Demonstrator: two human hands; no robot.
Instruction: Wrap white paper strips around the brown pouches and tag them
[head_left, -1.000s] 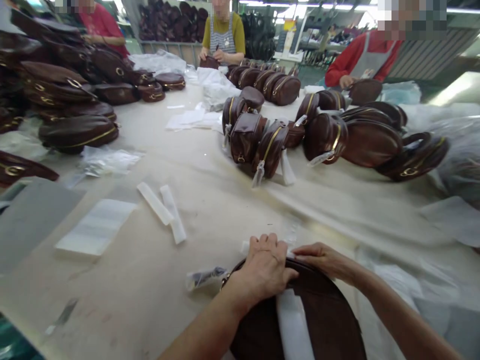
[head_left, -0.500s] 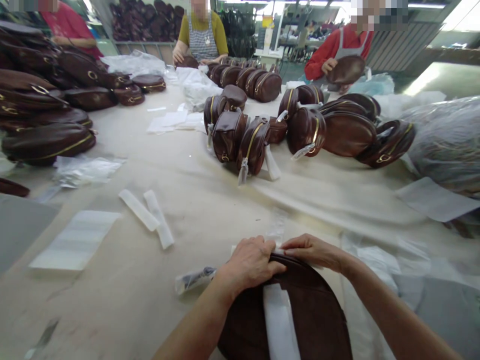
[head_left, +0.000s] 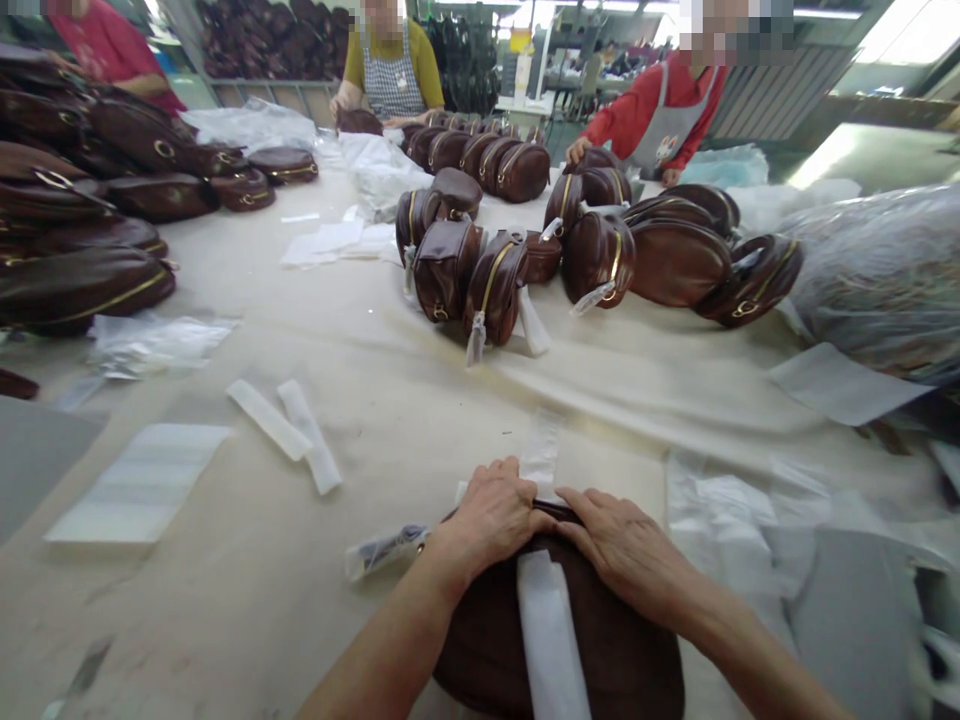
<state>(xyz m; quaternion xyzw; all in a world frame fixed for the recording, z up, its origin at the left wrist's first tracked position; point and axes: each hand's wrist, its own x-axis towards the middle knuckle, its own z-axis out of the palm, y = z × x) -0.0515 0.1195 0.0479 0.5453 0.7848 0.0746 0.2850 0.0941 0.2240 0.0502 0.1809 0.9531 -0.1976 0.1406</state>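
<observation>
One bag [head_left: 487, 640], dark brown, sits low and central in view on the near side of the bench [head_left: 405, 420], and it is gripped firmly at the top! The left hand [head_left: 491, 520] clamps the far rim, thumb on the near face; the right hand [head_left: 630, 550] does likewise just beside it, the two thumbs almost meeting — fingertips gone over the back, so what they press there I cannot tell. Down the face runs a white strip [head_left: 551, 640], untouched by either of the hands. Off to the left side pokes a wrapped piece [head_left: 386, 552] in clear plastic, and just beyond the knuckles a clear strip [head_left: 541, 450] shows.

So which step is this? Looks to me like work on the rim: pinching and shaping that top edge, or settling something behind it. The next move, I judge, calls for an even squeeze from both sides, thumbs steady — and care that the white strip does not slide askew.

Out to the left, two loose strips [head_left: 268, 420] lie touching, a white sheet [head_left: 142, 480] near them. Farther over, other bags [head_left: 442, 265] cluster, well apart from this one. Across the bench a person in red [head_left: 626, 110] reaches to that group, while a person in a checked apron [head_left: 391, 85] has a bag too.
</observation>
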